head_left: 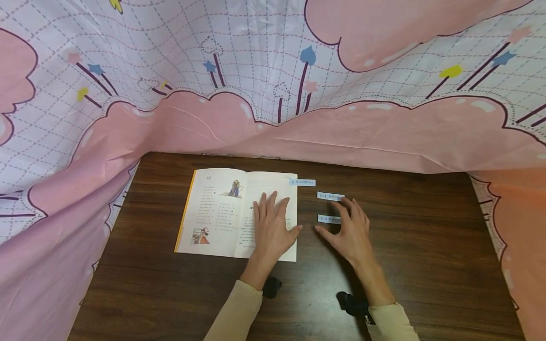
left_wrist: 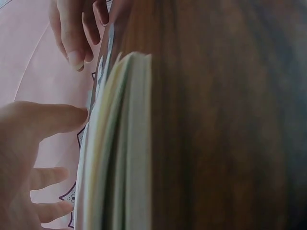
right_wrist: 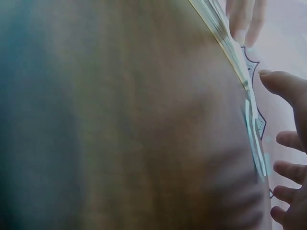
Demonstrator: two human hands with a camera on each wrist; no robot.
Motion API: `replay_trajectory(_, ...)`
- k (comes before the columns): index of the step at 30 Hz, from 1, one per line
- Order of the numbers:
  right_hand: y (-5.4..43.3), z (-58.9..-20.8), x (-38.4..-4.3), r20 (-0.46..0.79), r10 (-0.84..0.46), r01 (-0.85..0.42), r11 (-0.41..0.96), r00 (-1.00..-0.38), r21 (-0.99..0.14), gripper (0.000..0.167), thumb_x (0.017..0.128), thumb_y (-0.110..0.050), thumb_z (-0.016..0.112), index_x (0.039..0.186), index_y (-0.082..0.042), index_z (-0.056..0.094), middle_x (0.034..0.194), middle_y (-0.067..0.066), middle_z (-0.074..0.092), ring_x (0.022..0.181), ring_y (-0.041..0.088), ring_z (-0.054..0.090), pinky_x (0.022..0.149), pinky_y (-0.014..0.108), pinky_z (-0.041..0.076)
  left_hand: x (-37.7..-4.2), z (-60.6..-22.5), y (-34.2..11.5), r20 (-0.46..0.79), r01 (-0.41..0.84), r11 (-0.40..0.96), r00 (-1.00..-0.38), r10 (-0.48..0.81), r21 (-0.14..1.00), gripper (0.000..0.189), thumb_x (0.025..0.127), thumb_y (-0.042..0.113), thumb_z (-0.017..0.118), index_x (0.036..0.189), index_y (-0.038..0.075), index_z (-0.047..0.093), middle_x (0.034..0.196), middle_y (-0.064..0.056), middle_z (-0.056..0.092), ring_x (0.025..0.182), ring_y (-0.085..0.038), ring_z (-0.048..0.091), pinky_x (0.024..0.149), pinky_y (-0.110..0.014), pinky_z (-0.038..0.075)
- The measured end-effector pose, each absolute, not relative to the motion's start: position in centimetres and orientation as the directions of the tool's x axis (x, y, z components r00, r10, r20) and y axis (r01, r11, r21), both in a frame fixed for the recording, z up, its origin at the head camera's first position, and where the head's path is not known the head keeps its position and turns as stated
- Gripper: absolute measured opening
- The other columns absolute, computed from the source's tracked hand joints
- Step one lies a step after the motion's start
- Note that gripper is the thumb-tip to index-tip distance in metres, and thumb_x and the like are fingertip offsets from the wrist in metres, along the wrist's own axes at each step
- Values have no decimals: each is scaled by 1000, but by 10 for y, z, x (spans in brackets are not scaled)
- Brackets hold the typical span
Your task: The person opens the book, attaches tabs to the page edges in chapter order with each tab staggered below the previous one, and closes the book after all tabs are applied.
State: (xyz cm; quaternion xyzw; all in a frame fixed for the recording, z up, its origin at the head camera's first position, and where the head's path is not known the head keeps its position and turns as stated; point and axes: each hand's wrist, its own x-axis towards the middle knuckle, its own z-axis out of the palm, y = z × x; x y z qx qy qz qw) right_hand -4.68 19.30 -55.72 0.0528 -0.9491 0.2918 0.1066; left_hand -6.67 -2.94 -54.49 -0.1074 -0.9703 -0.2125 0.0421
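Observation:
An open book (head_left: 230,239) with printed text and small colour pictures lies on the table. My left hand (head_left: 272,229) is over its right page, fingers spread, thumb reaching past the page's right edge. In the left wrist view, the thick stack of page edges (left_wrist: 139,143) shows beside that hand. A pale blue handwritten paper strip (head_left: 304,182) overlaps the page's upper right edge. Two similar strips, an upper one (head_left: 327,195) and a lower one (head_left: 327,219), lie to the right of the book. My right hand (head_left: 353,234) hovers by these two with parted, slightly bent fingers, partly covering their right ends.
The dark wooden table (head_left: 426,246) extends around the book and strips. A pink and white patterned cloth (head_left: 341,137) hangs behind the table and along both sides. Black wrist devices, one at the left wrist (head_left: 271,287) and one at the right (head_left: 353,303), sit near the sleeves.

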Motion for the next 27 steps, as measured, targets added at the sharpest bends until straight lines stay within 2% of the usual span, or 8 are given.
replay_trajectory(8,189,-562,-35,252,-25,-167,811,-967,-560,79,70,-44,88,133,-7,58,145,22,45,139,48,31,103,69,24,-64,-549,-26,139,229,901,-972,190,369,79,72,48,85,137,12,56,153,-20,36,146,-46,19,115,-65,12)
replay_trajectory(17,187,-563,-30,246,-29,-165,817,-969,-552,77,71,-41,88,132,-6,58,146,22,44,139,48,31,103,69,23,-64,-548,-25,146,236,893,-970,194,383,75,73,45,84,136,12,58,152,-20,37,146,-46,21,114,-67,13)
replay_trajectory(22,186,-562,-29,258,-30,-172,818,-966,-548,77,70,-41,89,130,-5,59,146,22,44,139,48,32,102,69,24,-63,-542,-26,127,227,879,-973,191,418,66,77,40,82,133,12,61,150,-18,40,145,-44,24,115,-65,14)
replay_trajectory(27,183,-562,-28,251,-31,-170,814,-967,-555,75,70,-43,88,129,-6,61,145,21,45,139,47,32,104,68,24,-61,-533,-28,135,222,864,-974,180,452,51,80,32,80,125,12,67,143,-14,49,140,-39,34,115,-60,20)
